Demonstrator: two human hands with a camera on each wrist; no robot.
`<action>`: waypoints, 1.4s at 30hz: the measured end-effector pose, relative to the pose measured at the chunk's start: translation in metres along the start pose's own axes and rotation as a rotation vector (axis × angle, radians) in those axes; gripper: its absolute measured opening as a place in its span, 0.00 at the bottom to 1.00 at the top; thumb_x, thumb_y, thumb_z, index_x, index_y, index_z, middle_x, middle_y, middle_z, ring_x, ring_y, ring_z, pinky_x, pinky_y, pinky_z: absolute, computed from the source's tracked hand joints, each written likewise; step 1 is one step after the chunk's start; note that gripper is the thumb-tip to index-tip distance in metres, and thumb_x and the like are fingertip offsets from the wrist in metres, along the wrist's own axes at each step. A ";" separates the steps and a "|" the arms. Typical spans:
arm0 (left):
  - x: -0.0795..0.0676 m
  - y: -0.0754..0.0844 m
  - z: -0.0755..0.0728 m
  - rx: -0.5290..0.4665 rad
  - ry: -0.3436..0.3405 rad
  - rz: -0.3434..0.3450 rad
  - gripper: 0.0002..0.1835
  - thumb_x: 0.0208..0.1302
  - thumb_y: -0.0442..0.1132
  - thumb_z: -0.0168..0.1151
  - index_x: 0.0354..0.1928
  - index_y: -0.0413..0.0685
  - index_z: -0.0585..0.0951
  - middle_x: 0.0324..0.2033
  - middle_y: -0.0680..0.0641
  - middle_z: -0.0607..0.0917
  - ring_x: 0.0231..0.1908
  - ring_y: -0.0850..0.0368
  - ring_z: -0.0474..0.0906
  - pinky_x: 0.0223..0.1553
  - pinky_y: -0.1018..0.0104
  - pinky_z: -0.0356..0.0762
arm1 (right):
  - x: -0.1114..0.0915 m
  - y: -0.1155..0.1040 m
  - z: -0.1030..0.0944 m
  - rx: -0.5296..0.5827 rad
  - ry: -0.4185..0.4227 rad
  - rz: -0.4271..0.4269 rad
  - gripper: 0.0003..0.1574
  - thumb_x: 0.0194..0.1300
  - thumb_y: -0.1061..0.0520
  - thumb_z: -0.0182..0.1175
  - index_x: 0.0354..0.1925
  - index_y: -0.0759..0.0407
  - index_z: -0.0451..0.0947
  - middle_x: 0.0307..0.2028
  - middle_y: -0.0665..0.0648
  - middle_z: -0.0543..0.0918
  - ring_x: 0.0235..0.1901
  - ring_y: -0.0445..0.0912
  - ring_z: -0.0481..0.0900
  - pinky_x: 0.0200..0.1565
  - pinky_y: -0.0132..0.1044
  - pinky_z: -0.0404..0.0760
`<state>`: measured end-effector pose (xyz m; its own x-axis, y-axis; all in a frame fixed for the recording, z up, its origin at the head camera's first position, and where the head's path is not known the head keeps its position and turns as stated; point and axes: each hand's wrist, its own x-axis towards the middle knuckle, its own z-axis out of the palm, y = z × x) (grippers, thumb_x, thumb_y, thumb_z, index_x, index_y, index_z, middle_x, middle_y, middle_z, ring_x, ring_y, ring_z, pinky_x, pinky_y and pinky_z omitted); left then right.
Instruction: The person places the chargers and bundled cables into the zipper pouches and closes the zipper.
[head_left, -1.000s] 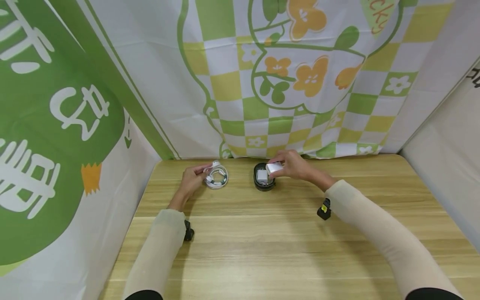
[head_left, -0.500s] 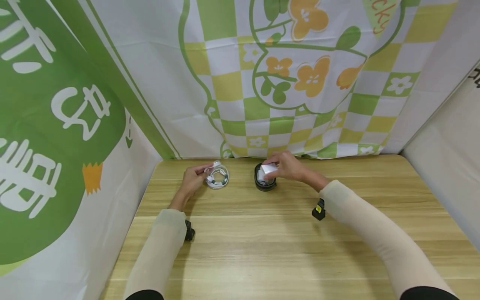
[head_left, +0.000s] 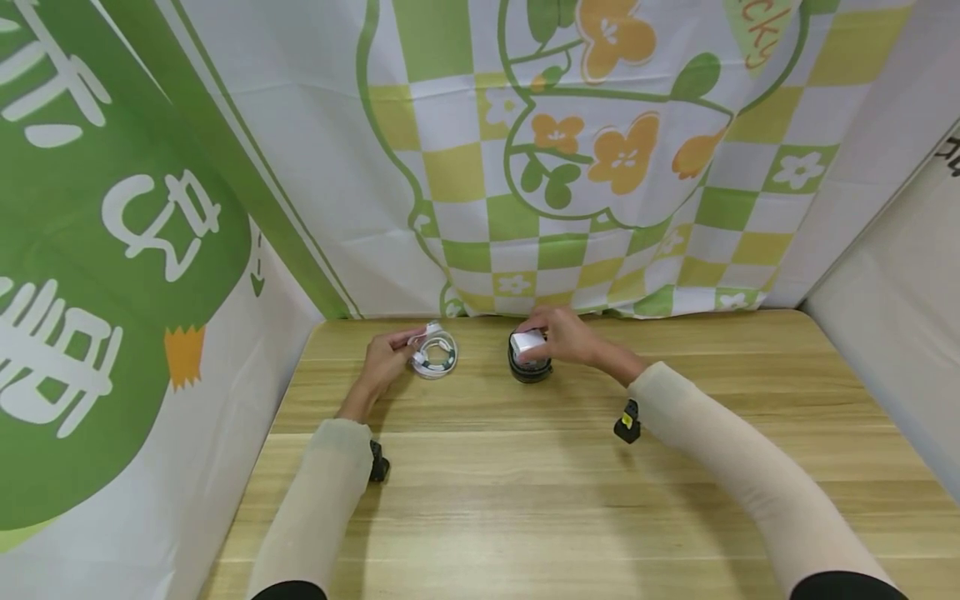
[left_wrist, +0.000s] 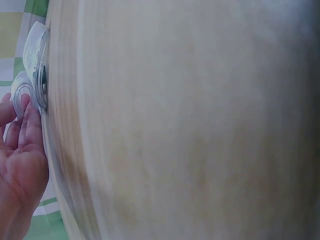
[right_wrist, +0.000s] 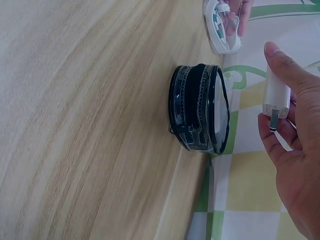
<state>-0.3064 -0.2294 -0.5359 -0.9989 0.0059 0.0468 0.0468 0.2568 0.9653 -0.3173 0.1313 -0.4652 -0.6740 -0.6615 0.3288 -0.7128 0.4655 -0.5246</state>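
My right hand [head_left: 573, 335] pinches a white plug-in charger [head_left: 528, 341] between thumb and fingers, over a small round-ended clear pouch [head_left: 529, 373] with black trim. Metal prongs show at the charger's end in the right wrist view, where the pouch's black zip [right_wrist: 193, 102] runs along its side. The charger and fingers partly hide the pouch's top. To the left, my left hand [head_left: 384, 360] pinches part of a white coiled cable [head_left: 435, 372] with green bits on it. In the left wrist view, a small white loop [left_wrist: 22, 90] lies between the thumb and fingers, beside the larger coil.
The coil and the pouch lie near the far edge of the wooden table [head_left: 510, 467]. Right behind that edge hangs a green-and-white checked cloth [head_left: 525, 250]. A printed cloth wall [head_left: 247, 375] closes off the left side, a pale one [head_left: 892, 308] the right.
My right hand has carried the charger leftward, from the pouch's right side to over its top. The left hand stays at the coiled cable.
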 end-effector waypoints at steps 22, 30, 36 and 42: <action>-0.001 0.000 -0.001 -0.030 -0.025 0.002 0.19 0.74 0.26 0.62 0.64 0.33 0.82 0.62 0.33 0.83 0.66 0.41 0.79 0.52 0.83 0.78 | 0.017 -0.012 0.027 0.002 -0.004 -0.053 0.26 0.49 0.54 0.87 0.47 0.60 0.92 0.38 0.56 0.89 0.34 0.45 0.81 0.32 0.35 0.78; 0.000 0.001 -0.001 -0.038 -0.033 0.004 0.19 0.74 0.24 0.60 0.64 0.32 0.81 0.62 0.32 0.82 0.66 0.40 0.79 0.54 0.81 0.79 | 0.023 -0.017 0.036 0.024 -0.017 -0.049 0.25 0.51 0.53 0.86 0.47 0.59 0.92 0.38 0.55 0.89 0.34 0.43 0.81 0.32 0.33 0.80; 0.000 0.001 -0.001 -0.021 -0.035 0.010 0.18 0.74 0.25 0.61 0.64 0.33 0.82 0.62 0.34 0.83 0.66 0.41 0.78 0.53 0.83 0.77 | 0.027 -0.020 0.042 0.042 -0.033 -0.046 0.24 0.52 0.53 0.86 0.47 0.59 0.92 0.39 0.55 0.89 0.34 0.43 0.82 0.33 0.33 0.80; 0.000 0.002 -0.003 -0.021 -0.047 0.001 0.18 0.75 0.23 0.58 0.64 0.30 0.80 0.63 0.32 0.81 0.68 0.38 0.75 0.56 0.80 0.77 | 0.033 -0.021 0.052 0.038 -0.026 -0.020 0.24 0.53 0.53 0.85 0.48 0.59 0.92 0.40 0.55 0.89 0.35 0.43 0.82 0.34 0.33 0.80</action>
<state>-0.3063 -0.2317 -0.5332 -0.9980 0.0518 0.0362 0.0474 0.2364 0.9705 -0.3145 0.0695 -0.4839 -0.6539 -0.6858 0.3195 -0.7181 0.4296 -0.5475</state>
